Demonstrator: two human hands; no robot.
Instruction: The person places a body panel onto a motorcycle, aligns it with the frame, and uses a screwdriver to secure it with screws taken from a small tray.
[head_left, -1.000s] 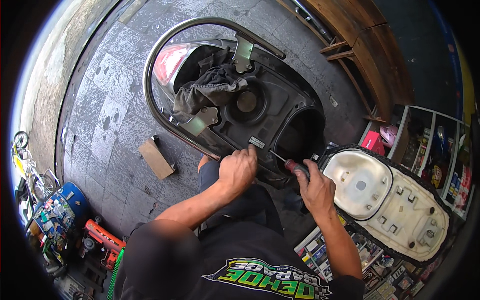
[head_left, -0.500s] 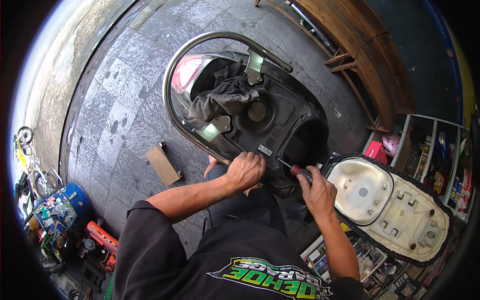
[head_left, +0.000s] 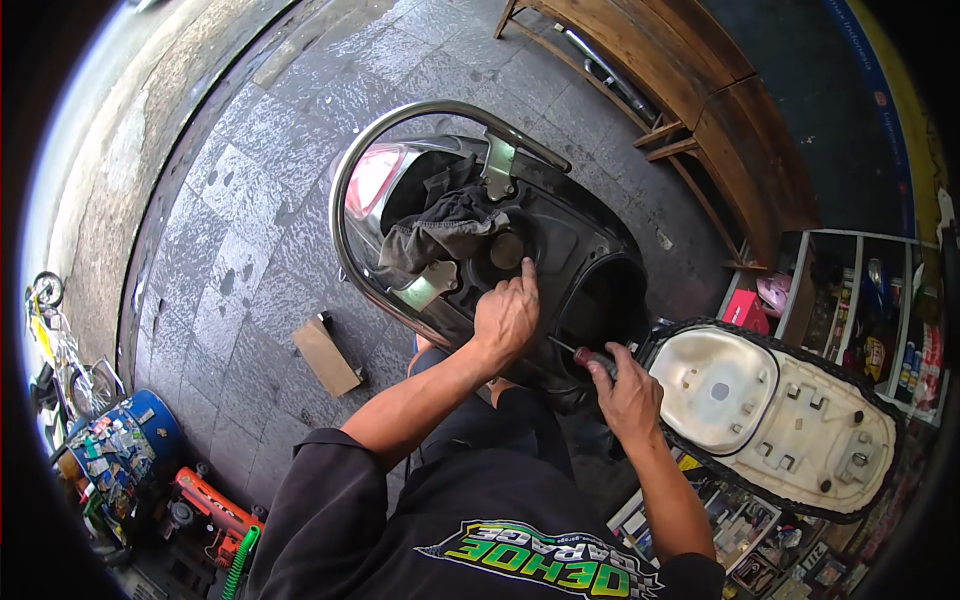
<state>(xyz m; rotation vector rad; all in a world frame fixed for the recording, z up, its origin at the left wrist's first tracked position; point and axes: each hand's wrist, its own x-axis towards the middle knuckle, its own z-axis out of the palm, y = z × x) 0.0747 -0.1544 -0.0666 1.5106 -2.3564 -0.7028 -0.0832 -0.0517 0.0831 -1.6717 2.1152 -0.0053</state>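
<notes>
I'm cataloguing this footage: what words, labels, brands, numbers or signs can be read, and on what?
Shirt: large green and white lettering, not copied here.
Blue strip: pale lettering, not copied.
Drum stickers: too small to read.
Packages: mostly too small or blurred; none copied.
Machine: lettering too blurred to read.

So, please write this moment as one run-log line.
left grip: extended toward round cap | right grip: holds screwdriver | grey cloth: on scooter body | seat: underside up

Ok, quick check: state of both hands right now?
Left hand: open, no object visible in it, index finger extended near the round grey-brown cap.
Right hand: closed, holding the red-handled screwdriver with a thin metal shaft.
</notes>
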